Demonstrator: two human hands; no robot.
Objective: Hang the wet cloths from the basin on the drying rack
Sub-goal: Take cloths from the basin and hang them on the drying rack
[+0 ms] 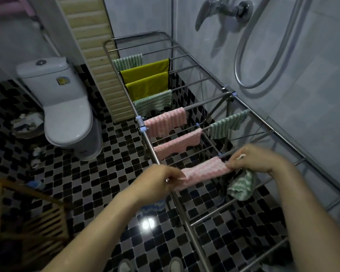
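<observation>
A pink ribbed cloth [202, 171] is stretched between my hands just above the metal drying rack [151, 148]. My left hand [159, 179] pinches its near-left end and my right hand [257, 160] pinches its far-right end. A green striped cloth [241, 187] hangs bunched below my right hand; whether the hand grips it or it lies on a bar I cannot tell. Further along the rack hang two pink cloths [165, 122], three green striped cloths [153, 103] and two yellow cloths [145, 70]. The basin is out of sight.
A white toilet [65, 107] stands at the left on the black-and-white tiled floor. A wooden slatted stool [28, 216] is at the lower left. The tiled wall with a tap [220, 8] and shower hose [263, 55] runs along the rack's right side.
</observation>
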